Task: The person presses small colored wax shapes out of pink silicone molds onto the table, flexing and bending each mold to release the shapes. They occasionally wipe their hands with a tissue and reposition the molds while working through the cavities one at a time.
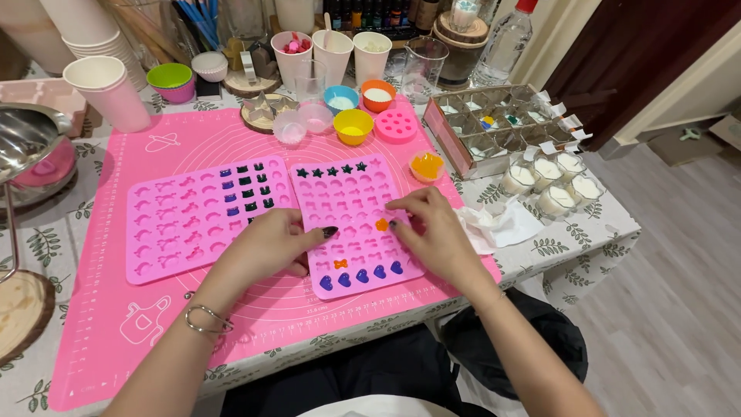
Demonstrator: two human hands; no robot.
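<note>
Head view: the left hand [266, 247] rests with fingers curled loosely on the left edge of the pink silicone mould [356, 222]; the right hand [432, 232] presses fingertips on its right side. Between them, a few cavities hold dark stars, orange and purple shapes; most are still unfilled.

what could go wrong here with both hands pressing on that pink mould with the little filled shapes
1. Both hands, left hand and right hand, rest on the pink silicone mould tray; flexing it could pop or smear the small orange piece by the fingertips.
2. A wrist might brush the purple heart shapes in the near row.
3. The small clear cup of orange liquid stands just beyond the tray's corner and could be knocked over if the right hand reaches forward.
</note>
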